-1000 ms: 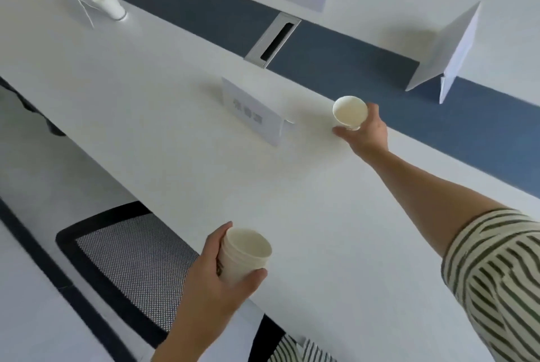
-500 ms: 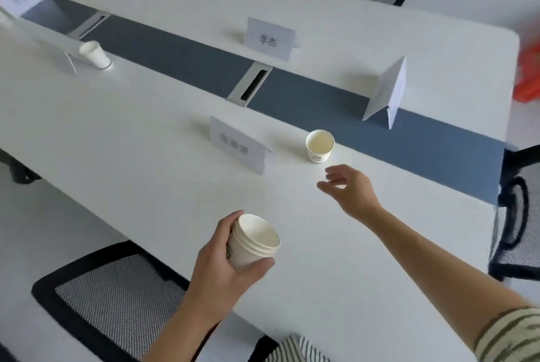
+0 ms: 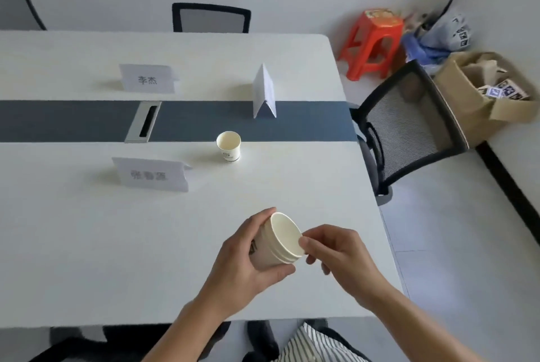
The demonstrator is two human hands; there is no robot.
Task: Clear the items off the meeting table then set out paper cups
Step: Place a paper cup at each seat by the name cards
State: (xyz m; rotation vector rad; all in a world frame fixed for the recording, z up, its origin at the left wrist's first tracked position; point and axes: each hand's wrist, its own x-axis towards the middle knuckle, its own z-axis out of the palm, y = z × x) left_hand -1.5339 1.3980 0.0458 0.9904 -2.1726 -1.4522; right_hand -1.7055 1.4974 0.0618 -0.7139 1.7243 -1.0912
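Note:
My left hand (image 3: 245, 259) grips a stack of white paper cups (image 3: 279, 242), tilted with the mouths facing right, above the near part of the white meeting table (image 3: 87, 245). My right hand (image 3: 336, 250) has thumb and forefinger pinching the rim of the top cup. A single paper cup (image 3: 229, 147) stands upright on the table by the blue centre strip (image 3: 306, 122), to the right of a name card (image 3: 152, 175).
Two more name cards (image 3: 147, 79) (image 3: 264, 93) stand farther back, and a cable hatch (image 3: 143, 121) sits in the strip. Mesh chairs (image 3: 409, 125) (image 3: 211, 17) surround the table. A red stool (image 3: 372, 43) and a cardboard box (image 3: 482, 96) are at the right.
My right hand has let go of the single cup, left it on the table and come back to the rim of the stack. The view has swung to the right.

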